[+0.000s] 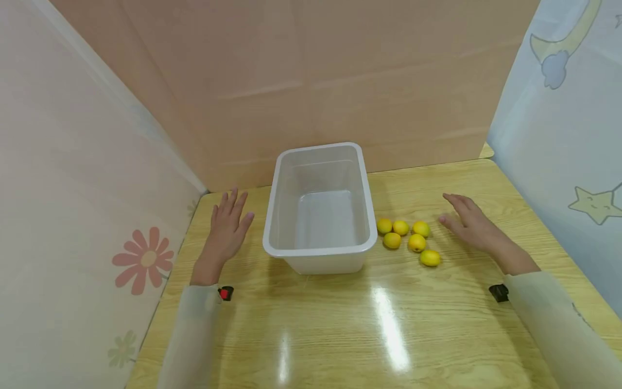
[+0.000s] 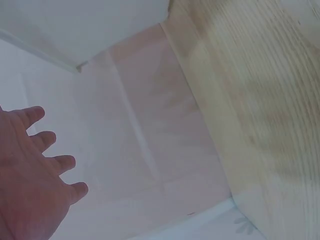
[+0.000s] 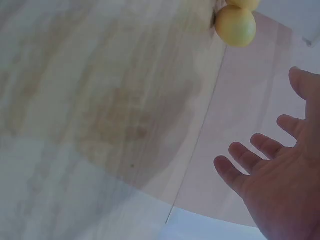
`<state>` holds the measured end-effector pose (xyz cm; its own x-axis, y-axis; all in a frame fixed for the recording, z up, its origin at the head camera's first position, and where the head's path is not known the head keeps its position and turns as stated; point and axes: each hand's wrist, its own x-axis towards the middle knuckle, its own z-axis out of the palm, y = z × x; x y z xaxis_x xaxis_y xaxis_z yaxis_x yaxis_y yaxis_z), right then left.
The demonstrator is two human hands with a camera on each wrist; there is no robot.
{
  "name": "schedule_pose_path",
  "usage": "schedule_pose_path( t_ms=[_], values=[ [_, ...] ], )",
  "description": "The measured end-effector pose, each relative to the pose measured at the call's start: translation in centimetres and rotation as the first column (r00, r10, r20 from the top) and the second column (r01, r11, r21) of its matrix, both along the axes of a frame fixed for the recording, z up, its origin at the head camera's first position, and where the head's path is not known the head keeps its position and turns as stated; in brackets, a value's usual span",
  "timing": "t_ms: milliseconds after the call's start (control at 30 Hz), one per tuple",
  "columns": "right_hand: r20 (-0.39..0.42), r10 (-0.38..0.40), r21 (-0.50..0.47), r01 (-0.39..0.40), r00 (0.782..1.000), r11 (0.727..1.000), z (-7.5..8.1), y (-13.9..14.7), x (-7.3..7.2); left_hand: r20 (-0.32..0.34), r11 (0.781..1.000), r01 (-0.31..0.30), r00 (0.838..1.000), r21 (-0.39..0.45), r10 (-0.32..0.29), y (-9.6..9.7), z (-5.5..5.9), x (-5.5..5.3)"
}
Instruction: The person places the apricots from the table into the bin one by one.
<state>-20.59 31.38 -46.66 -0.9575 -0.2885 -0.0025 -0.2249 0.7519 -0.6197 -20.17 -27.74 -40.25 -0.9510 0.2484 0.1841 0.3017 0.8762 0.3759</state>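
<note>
A deep white plastic bin (image 1: 320, 252) stands on the wooden table, nothing inside it. Several small yellow-green citrus fruits (image 1: 416, 242) lie in a loose cluster just right of it. To the left of the bin is my left hand (image 1: 226, 229), fingers spread and holding nothing; the left wrist view shows the same hand (image 2: 32, 175) from the palm side. My right hand (image 1: 468, 222) is to the right of the fruits, apart from them, its fingers extended. In the right wrist view a fruit (image 3: 235, 26) shows beyond the thumb of that hand (image 3: 285, 185).
The wooden table (image 1: 330, 324) runs up to a tan cloth backdrop (image 1: 311, 81). A pale panel with flower prints (image 1: 87, 189) borders the left side, and another with a moon and star (image 1: 559, 135) borders the right.
</note>
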Motion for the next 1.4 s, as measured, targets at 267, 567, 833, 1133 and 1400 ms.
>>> schedule_pose_path(
  t_ms=[267, 567, 833, 1133, 1400],
  values=[
    [-0.026, 0.027, 0.041, -0.026, 0.999, 0.999, -0.8, -0.6, 0.1, -0.049, 0.999, 0.044, 0.998, 0.009, -0.043, 1.3, 0.4, 1.1],
    [-0.028, 0.09, 0.086, -0.088, 0.995, 0.992, -1.9, -1.2, 0.0, -0.099, 0.995, 0.101, 0.99, 0.001, -0.1, 2.9, 0.7, 2.3],
    [-0.032, 0.123, 0.113, -0.119, 0.992, 0.987, -2.4, -1.6, 0.1, -0.121, 0.989, 0.143, 0.982, -0.026, -0.145, 4.4, 1.1, 3.2],
    [-0.024, 0.146, 0.149, -0.141, 0.989, 0.979, -2.3, -1.9, 0.0, -0.083, 0.985, 0.159, 0.983, -0.064, -0.164, 5.7, 1.1, 3.7],
    [-0.005, 0.176, 0.144, -0.173, 0.984, 0.974, -2.1, -2.3, -0.1, -0.083, 0.98, 0.185, 0.978, -0.078, -0.192, 6.6, 1.1, 3.9]
  ],
)
